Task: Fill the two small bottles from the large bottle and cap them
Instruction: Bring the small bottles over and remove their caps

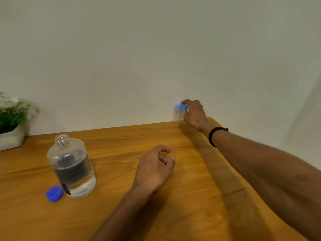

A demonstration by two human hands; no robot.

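Right grip [194, 115] curled on two small bottles [179, 113], far table [121, 140] edge

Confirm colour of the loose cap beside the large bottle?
Blue: the cap lies by the large bottle, head view.

Large bottle [72, 168]: clear plastic, dark label, upright on the counter [173, 197] at left; uncapped, threaded neck bare; clear liquid low in the base.
Large bottle's cap [54, 193]: blue, lying on the counter just beside the base, at its left.
2 small bottles [179, 113]: clear, each capped in light blue; upright, side by side, touching, at the counter's far edge by the wall; blurred, fill level unreadable.
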